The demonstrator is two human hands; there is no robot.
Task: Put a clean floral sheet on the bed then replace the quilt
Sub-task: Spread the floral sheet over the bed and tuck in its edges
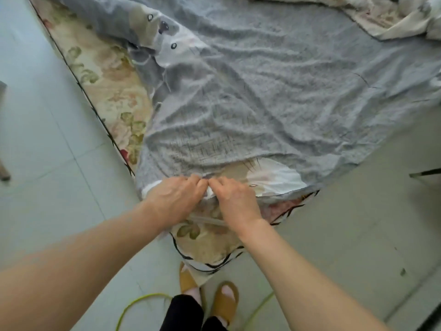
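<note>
Hands [207, 199] on quilt [274, 91], tiled floor [43, 139]

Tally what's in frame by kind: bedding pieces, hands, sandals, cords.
Bedding pieces: 3 (grey quilt, floral sheet, bunched cream fabric at the top right)
Hands: 2 (left hand, right hand, both pinching the quilt's near edge)
Sandals: 2 (left sandal, right sandal)
Cords: 1 (yellow-green cord on the floor)
Total: 8

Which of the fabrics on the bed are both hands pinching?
The grey quilt with the cartoon print, at its near edge. The left hand and right hand meet there; the floral sheet lies flat beneath, ungripped.
</note>
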